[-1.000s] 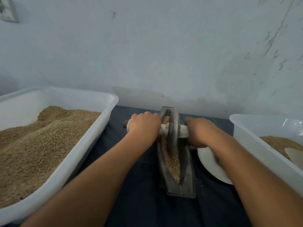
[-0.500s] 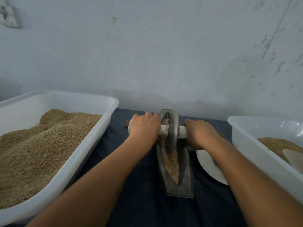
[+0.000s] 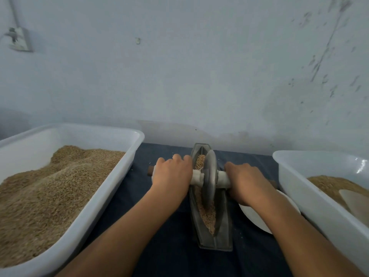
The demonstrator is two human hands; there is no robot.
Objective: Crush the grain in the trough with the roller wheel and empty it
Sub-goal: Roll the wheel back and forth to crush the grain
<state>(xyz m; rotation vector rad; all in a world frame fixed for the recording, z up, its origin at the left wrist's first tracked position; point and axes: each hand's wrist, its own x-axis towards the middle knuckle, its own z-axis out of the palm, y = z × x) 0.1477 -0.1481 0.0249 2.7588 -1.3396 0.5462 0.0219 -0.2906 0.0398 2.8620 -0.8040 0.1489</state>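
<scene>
the trough (image 3: 214,232) lies on the cloth (image 3: 163,246) between two tubs, left tub (image 3: 111,188) and right tub (image 3: 299,188). the roller wheel (image 3: 209,176) stands in the trough's grain (image 3: 207,214), a plate (image 3: 257,218) lying just right of the trough.

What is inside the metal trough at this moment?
Inside the trough lies brown grain, and the roller wheel stands upright in it. The grain directly under the wheel is covered, and so is the trough's floor.
</scene>
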